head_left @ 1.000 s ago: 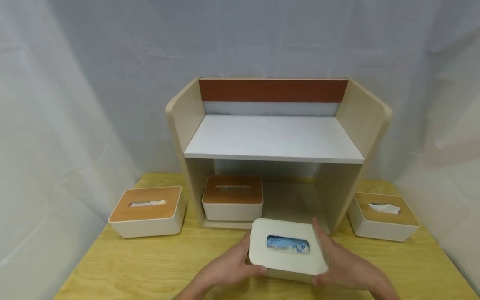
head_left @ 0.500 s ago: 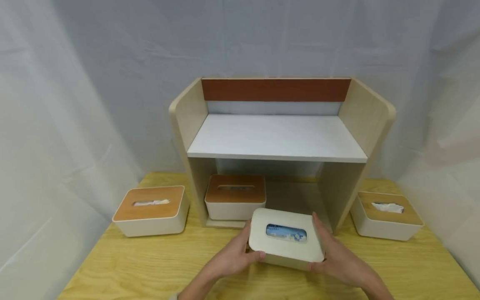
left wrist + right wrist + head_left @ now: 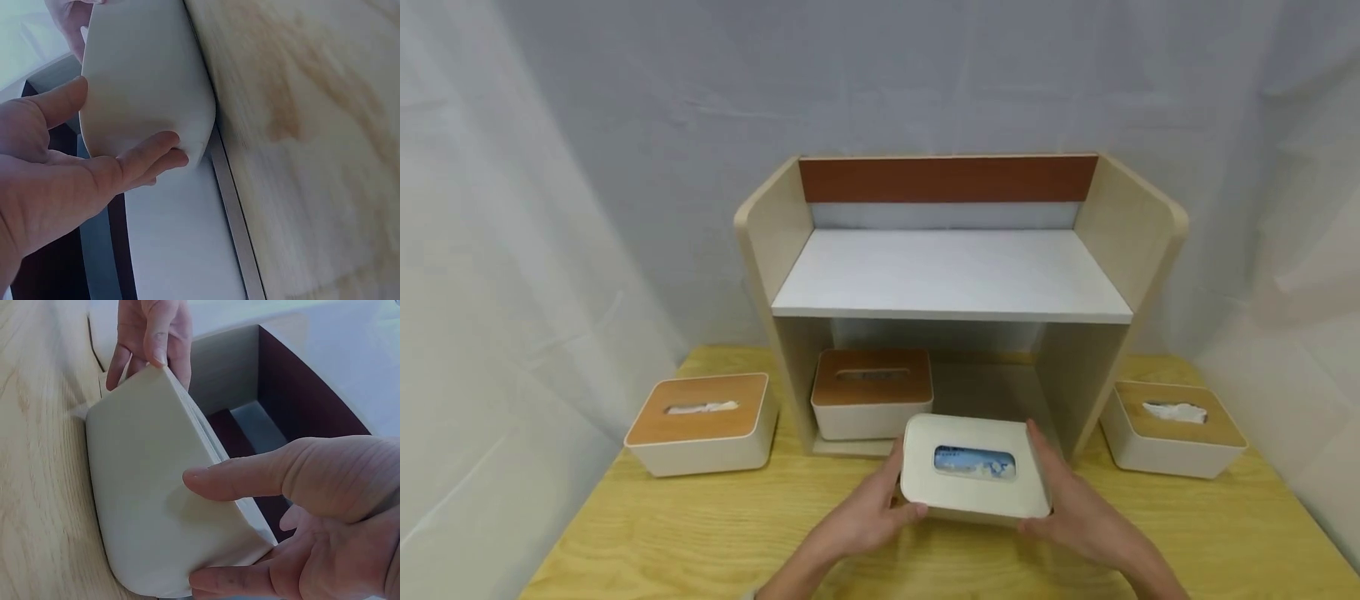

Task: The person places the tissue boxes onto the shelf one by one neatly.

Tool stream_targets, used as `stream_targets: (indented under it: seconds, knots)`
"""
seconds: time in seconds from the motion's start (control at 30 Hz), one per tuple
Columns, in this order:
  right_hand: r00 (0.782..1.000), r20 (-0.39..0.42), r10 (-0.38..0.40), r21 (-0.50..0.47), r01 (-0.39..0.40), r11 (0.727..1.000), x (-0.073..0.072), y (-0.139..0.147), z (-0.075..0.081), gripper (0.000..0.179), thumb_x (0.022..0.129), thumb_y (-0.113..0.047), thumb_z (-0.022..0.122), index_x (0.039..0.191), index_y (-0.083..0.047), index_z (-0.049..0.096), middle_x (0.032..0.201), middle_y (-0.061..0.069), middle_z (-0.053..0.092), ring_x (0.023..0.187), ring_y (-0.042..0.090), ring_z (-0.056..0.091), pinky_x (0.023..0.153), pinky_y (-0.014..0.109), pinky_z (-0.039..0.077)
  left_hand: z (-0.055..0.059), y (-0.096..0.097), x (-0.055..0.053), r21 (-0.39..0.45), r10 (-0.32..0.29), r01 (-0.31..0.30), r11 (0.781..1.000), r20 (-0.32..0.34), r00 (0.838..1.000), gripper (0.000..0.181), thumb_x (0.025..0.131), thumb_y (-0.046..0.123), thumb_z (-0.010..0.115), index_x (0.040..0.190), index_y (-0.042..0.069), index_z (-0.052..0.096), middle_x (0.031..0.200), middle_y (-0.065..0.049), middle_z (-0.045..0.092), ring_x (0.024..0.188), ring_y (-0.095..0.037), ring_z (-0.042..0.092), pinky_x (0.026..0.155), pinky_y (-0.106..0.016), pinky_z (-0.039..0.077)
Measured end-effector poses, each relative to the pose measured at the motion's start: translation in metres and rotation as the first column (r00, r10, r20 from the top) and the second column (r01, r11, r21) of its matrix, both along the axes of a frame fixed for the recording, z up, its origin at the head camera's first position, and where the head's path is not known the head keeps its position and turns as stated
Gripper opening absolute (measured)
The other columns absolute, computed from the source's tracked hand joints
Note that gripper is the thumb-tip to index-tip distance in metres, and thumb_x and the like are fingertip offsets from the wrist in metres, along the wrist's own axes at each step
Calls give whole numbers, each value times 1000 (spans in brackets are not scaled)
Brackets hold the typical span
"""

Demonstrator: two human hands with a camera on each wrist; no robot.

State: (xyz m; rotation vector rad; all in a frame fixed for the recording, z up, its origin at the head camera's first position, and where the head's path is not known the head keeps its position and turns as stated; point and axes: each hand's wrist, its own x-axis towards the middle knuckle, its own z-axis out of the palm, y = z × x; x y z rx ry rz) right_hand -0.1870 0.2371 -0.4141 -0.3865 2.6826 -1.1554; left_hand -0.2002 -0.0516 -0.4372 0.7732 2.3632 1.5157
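A cream tissue box (image 3: 962, 493) is held in front of the shelf's lower opening. Through its rounded slot shows a blue-printed tissue pack (image 3: 974, 462). My left hand (image 3: 868, 510) grips the left end, thumb at the near edge, and my right hand (image 3: 1078, 518) grips the right end the same way. In the left wrist view the left fingers (image 3: 147, 156) lie along the box wall. In the right wrist view the right thumb (image 3: 234, 477) presses on the box's near side. Just behind it, inside the shelf's left part, sits a brown-topped tissue box (image 3: 872, 417).
The desktop shelf (image 3: 951, 275) has a white upper board and pale side panels. A wood-topped tissue box (image 3: 703, 450) stands left of it on the wooden table (image 3: 715, 533), another tissue box (image 3: 1176, 454) on the right. Pale curtains (image 3: 535, 250) hang around.
Both hands have carried the cream tissue box a little forward, toward the shelf. Its tilt has changed slightly. The other boxes have stayed in place.
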Motion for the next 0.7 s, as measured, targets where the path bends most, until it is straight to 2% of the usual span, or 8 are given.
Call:
stream_targets:
  seconds: [0.17,0.27,0.37,0.43,0.5,0.57,0.63,0.7]
  knots:
    - [999,-42,7,-49,-9,999,-4,1,-6,117,81,-7,80,158,-4,-8,163,26,-2,146,45,16,113,61,22,-3,0,-3,-2,10,-10,1000,8,1000,90,98,10,61,160,11,-5,165,-16,8,146,-34,25,108,-53,38]
    - [998,-65,10,-81,-15,997,-8,1,-9,117,82,-6,79,158,-2,-9,162,28,-2,145,45,17,112,61,22,-3,-1,-6,7,5,-5,1000,3,1000,88,99,9,59,160,9,-5,165,-15,5,149,-33,17,114,-54,28]
    - [998,-55,13,-114,-20,993,-9,1,-10,118,81,-4,79,157,-3,-11,162,28,-3,137,44,33,106,53,39,-3,-1,-7,22,-7,7,1000,-1,1000,88,98,7,59,160,10,-5,166,-14,5,149,-31,14,115,-54,25]
    - [999,-42,14,-140,-20,990,-9,1,-10,119,82,-4,79,157,-3,-13,162,28,-3,125,38,45,93,41,50,-3,0,-8,33,-13,13,999,3,1000,88,99,6,58,160,10,-5,166,-13,4,150,-32,13,114,-55,26]
    - [999,-29,18,-161,-22,987,-9,2,-10,119,82,-3,78,157,-4,-14,162,28,-3,111,33,51,78,31,53,-2,-1,-8,37,-13,13,999,5,1000,88,99,6,59,160,10,-4,166,-14,5,149,-33,14,113,-55,29]
    - [999,-27,23,-171,-27,985,-10,2,-10,118,83,-3,78,156,-3,-15,162,29,-3,109,32,52,75,29,53,-2,-1,-8,41,-14,14,999,5,1000,88,98,6,59,160,10,-4,166,-14,6,149,-33,17,112,-54,32]
    - [999,-39,35,-168,-41,985,-10,3,-11,118,84,-5,78,156,0,-15,161,30,-3,114,36,51,80,33,54,-2,-1,-8,58,-24,23,998,11,1000,88,98,5,59,160,11,-4,165,-15,9,146,-34,25,110,-51,36]
    - [997,-60,43,-153,-52,987,-9,4,-12,117,84,-8,79,155,2,-14,161,31,-4,127,42,43,92,43,50,-2,-1,-8,68,-31,30,997,15,999,89,98,3,59,160,13,-4,165,-16,12,141,-33,35,108,-46,39]
